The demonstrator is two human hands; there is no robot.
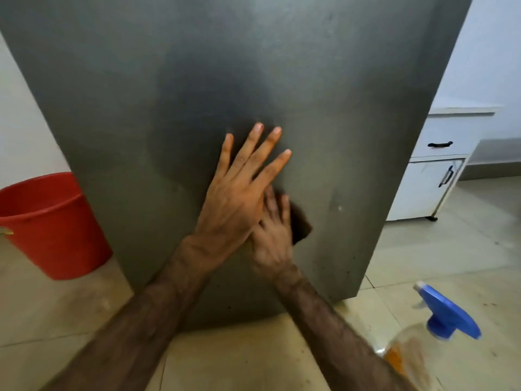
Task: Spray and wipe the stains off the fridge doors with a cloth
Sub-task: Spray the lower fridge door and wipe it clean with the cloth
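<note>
While wiping: my right hand [272,235] pressed the dark cloth [301,224] flat on the fridge door [197,80].
Left hand [239,187]: splayed wide on the door, holding nothing (bracing, I judged).
Spray bottle [439,328]: parked on the floor, within reach.

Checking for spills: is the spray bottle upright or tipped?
Upright: the spray bottle stands on the floor, blue nozzle on top.

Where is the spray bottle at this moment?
In the head view the spray bottle stands on the floor at lower right, untouched, just right of the right forearm and below the fridge door's bottom right corner.
</note>
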